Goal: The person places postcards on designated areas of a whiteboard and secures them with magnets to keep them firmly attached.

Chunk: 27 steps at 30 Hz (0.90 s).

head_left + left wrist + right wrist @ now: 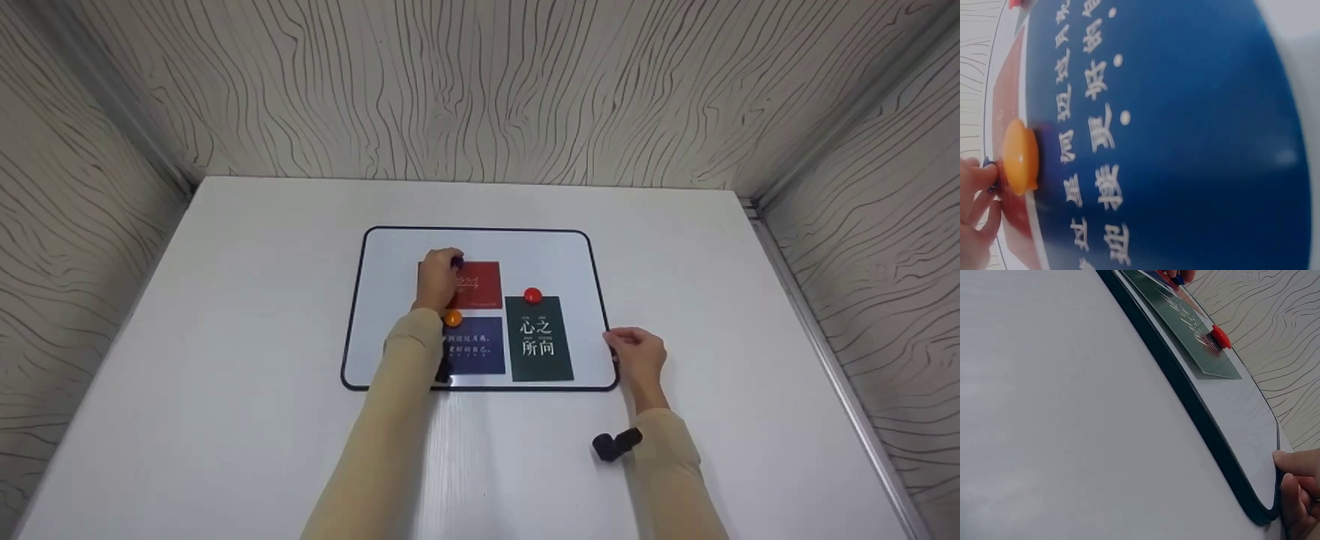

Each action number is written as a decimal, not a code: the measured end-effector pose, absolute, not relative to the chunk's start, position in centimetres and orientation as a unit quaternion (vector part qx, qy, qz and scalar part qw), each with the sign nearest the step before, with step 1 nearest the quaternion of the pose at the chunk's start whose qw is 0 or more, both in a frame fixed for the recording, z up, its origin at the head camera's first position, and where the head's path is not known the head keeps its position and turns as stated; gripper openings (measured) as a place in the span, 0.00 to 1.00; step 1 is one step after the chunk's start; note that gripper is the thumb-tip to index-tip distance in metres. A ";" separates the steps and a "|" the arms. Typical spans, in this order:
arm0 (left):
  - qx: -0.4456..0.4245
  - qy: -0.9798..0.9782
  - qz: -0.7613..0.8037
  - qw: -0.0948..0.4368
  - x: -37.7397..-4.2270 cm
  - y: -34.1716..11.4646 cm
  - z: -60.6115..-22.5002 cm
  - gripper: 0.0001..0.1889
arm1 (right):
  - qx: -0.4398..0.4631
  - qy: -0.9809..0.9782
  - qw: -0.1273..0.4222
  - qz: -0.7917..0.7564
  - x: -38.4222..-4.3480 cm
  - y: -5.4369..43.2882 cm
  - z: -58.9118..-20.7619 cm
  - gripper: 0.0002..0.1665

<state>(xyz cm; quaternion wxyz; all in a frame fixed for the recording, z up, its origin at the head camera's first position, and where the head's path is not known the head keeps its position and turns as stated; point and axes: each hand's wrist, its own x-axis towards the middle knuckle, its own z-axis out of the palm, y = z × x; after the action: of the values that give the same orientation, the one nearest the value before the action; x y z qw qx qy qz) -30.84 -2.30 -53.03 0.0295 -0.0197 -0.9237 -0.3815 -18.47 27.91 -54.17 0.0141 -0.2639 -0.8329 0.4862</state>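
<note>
A dark-framed whiteboard (547, 251) lies flat on the table. My left hand (436, 281) pinches a dark blue button magnet (457, 262) at the top edge of a red card (484, 281). Just below, an orange magnet (453, 319) sits on the upper edge of a blue card (480, 358) with white writing. To the right, a red magnet (532, 295) rests at the top of a green card (541, 366). My right hand (641, 356) grips the board's right edge, thumb (1289, 461) on the rim and other fingers curled beside it.
The white table (247, 322) extends around the board on all sides. Wood-grain panels (465, 90) rise behind it and at both sides. A black wrist camera (616, 445) is worn on the right sleeve; the left forearm crosses the board's lower left part.
</note>
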 end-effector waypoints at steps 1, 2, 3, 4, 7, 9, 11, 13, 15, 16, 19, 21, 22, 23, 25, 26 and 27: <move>-0.018 -0.924 -0.381 0.029 -30.8 -2.3 -53.0 0.15 | -0.262 -0.833 0.011 0.487 -18.5 27.9 -54.1 0.16; -0.016 -0.924 -0.381 0.026 -30.8 -2.4 -53.0 0.15 | -0.262 -0.833 0.010 0.487 -18.5 27.8 -54.1 0.16; -0.014 -0.923 -0.384 0.020 -30.8 -2.4 -53.0 0.16 | -0.261 -0.834 0.009 0.486 -18.5 27.8 -54.1 0.16; -0.013 -0.922 -0.388 0.015 -30.8 -2.5 -53.0 0.16 | -0.261 -0.834 0.007 0.485 -18.5 27.8 -54.0 0.16; -0.010 -0.916 -0.402 -0.011 -30.8 -2.8 -52.8 0.18 | -0.262 -0.836 0.002 0.481 -18.7 27.8 -54.0 0.17; -0.006 -0.909 -0.416 -0.032 -30.7 -3.0 -52.8 0.20 | -0.266 -0.836 -0.003 0.480 -18.7 27.9 -53.9 0.17; -0.005 -0.903 -0.428 -0.046 -30.5 -3.3 -52.8 0.21 | -0.267 -0.835 -0.005 0.481 -18.7 27.9 -53.9 0.18; -0.003 -0.897 -0.439 -0.053 -30.4 -3.5 -52.9 0.22 | -0.266 -0.835 -0.004 0.481 -18.8 27.9 -53.9 0.17; -0.001 -0.893 -0.447 -0.050 -30.3 -3.7 -53.0 0.22 | -0.262 -0.837 0.000 0.481 -18.8 28.0 -54.0 0.17; -0.001 -0.892 -0.449 -0.048 -30.3 -3.8 -53.1 0.21 | -0.260 -0.838 0.002 0.480 -18.9 28.0 -54.0 0.17; -0.001 -0.890 -0.453 -0.042 -30.2 -3.9 -53.1 0.21 | -0.258 -0.838 0.002 0.481 -18.8 28.0 -53.9 0.17; -0.003 -0.891 -0.453 -0.034 -30.1 -4.0 -53.1 0.21 | -0.259 -0.838 0.000 0.480 -18.7 28.0 -53.9 0.17; -0.005 -0.891 -0.452 -0.030 -30.0 -4.0 -53.1 0.20 | -0.261 -0.838 -0.003 0.480 -18.7 28.0 -53.8 0.18; -0.008 -0.893 -0.450 -0.021 -29.9 -4.1 -53.1 0.20 | -0.261 -0.837 -0.002 0.481 -18.7 28.0 -53.8 0.18; -0.015 -0.896 -0.444 -0.004 -29.7 -4.1 -53.1 0.18 | -0.263 -0.835 0.000 0.483 -18.6 27.9 -53.7 0.18; -0.018 -0.896 -0.443 0.002 -29.6 -4.1 -53.1 0.18 | -0.264 -0.835 0.001 0.483 -18.6 27.9 -53.7 0.18; -0.020 -0.896 -0.443 0.008 -29.4 -4.1 -53.1 0.18 | -0.266 -0.834 0.001 0.484 -18.6 27.9 -53.6 0.17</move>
<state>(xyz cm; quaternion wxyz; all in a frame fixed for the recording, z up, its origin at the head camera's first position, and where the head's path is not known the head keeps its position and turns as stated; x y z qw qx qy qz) -29.41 -4.09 -53.13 0.0080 -0.0197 -0.8964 -0.4427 -18.55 27.88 -53.61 0.0011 -0.2659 -0.8336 0.4842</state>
